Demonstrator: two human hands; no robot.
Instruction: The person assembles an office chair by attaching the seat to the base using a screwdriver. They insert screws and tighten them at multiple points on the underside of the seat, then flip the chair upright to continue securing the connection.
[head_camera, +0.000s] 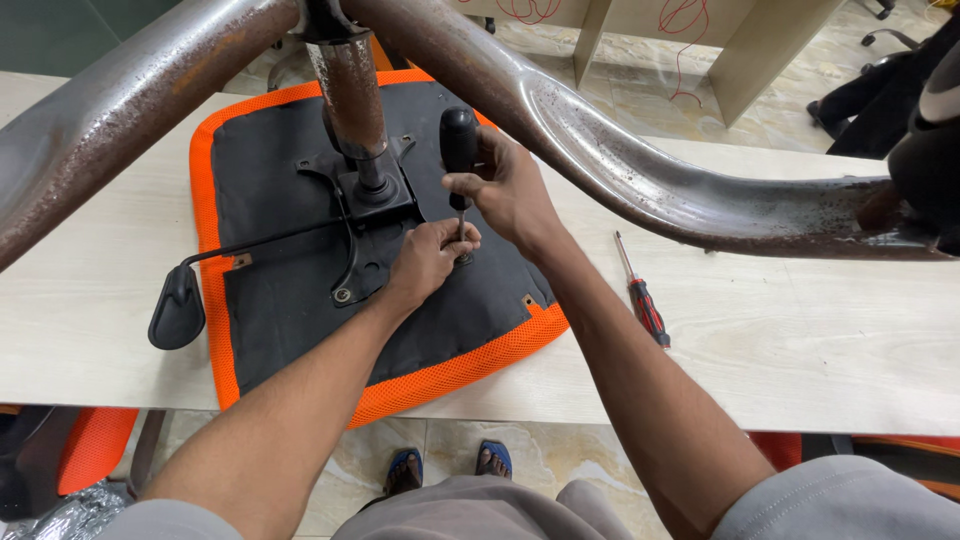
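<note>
An upturned office chair seat (290, 300) lies on a pale wooden table (800, 340), its black underside facing up within an orange mesh border. A black metal mechanism plate (365, 225) is mounted at the centre of the underside. From it rises a rusty gas-lift column (350, 95), which meets the worn, rust-spotted chrome legs of the chair base (620, 170) spreading across the top of the view. A black adjustment lever (180, 305) extends from the plate to the left and ends in a paddle that overhangs the seat's edge above the table.

The right hand (510, 190) is closed around the black handle of a screwdriver (460, 150), fingers wrapped, holding the tool upright with its shaft pointing down at the plate's right edge. The left hand (430, 255) is bunched at the lower end of the shaft, fingertips pinched together around it where it meets the seat. The tip and any fastener under it are hidden by the fingers.

A second screwdriver (642, 295), with a red and black handle, lies flat on the table to the right of the seat, well apart from both hands, tip pointing away from the person.

Beyond the table, pale shelving panels (740, 50) stand on a stone floor. Below the near table edge, the person's sandalled feet (445, 465) are visible.
</note>
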